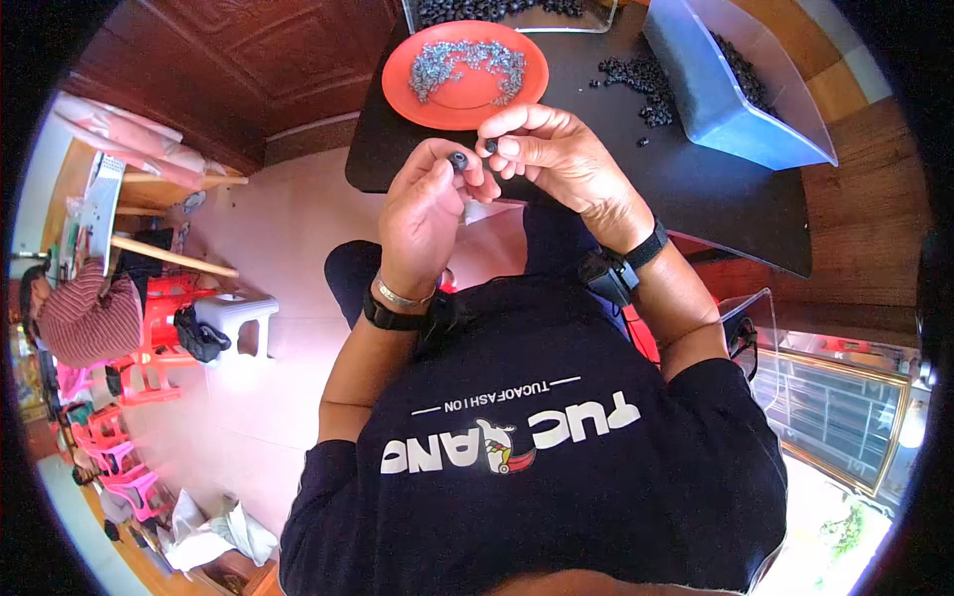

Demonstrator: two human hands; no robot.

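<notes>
My left hand is closed, pinching a small round black part with a hole in its end between thumb and fingers. Just to its right, my right hand grips another small black piece with thumb and forefinger. The two pieces are close together but look apart. Both hands are held up at the near edge of the black table. Beyond them lies a red-orange plate with many small shiny metal-looking pieces scattered in a ring.
A blue bin of small black parts sits at the right, a loose pile of black parts beside it. At the far edge, a transparent tray holds more. Left are a white stool, red chairs and a seated person.
</notes>
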